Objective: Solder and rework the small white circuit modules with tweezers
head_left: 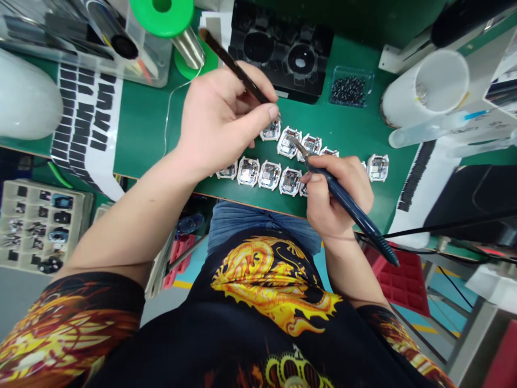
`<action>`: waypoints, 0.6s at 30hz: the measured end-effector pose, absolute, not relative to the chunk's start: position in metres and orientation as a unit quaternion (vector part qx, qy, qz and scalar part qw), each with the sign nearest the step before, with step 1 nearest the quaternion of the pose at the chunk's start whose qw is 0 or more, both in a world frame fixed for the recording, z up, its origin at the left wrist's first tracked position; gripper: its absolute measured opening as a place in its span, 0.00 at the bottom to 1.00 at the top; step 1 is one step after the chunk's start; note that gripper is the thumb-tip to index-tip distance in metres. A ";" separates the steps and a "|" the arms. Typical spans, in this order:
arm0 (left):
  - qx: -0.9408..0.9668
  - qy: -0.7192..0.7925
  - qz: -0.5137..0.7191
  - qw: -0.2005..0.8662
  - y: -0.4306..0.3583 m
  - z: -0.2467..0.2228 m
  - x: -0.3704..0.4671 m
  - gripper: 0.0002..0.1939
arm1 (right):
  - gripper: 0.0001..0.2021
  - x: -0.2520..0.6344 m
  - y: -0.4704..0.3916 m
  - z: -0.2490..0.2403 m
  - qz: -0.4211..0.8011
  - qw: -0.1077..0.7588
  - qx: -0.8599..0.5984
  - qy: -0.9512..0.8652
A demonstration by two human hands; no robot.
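My left hand [226,116] is closed on a pair of dark, slim tweezers [238,67], their points low over the back row of watch cases. A soldering iron [351,202] with a blue handle is gripped in my right hand [339,194]. Its tip reaches a white watch case [288,142] with an exposed circuit board, in the back row. In the front row sit more such cases, among them one watch case [269,175] between my hands. Another watch case [378,167] lies apart on the right. My hands hide some of the cases.
A solder wire spool [189,51] with green flanges stands behind my left hand. At the back are a black tray [278,70] and a clear box of small black parts [349,89]. White cylindrical container [428,89] stands right; sheets of black strips [86,118] lie left.
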State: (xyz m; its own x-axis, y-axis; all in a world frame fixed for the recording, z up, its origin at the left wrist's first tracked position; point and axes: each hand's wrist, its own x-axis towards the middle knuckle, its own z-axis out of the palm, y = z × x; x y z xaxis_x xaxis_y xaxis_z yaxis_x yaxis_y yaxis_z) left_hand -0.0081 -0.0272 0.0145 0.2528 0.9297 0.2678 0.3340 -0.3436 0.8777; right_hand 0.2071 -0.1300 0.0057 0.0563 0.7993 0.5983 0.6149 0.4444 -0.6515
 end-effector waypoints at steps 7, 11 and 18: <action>0.721 0.456 0.383 0.354 -0.023 0.009 -0.020 0.14 | 0.07 0.206 -0.129 0.003 0.092 0.519 -0.514 -0.677; 0.746 0.452 0.343 0.349 -0.023 0.011 -0.026 0.14 | 0.08 0.206 -0.131 -0.001 0.093 0.508 -0.534 -0.669; 0.732 0.437 0.366 0.374 -0.038 0.017 -0.029 0.09 | 0.09 0.211 -0.134 -0.003 0.088 0.494 -0.541 -0.675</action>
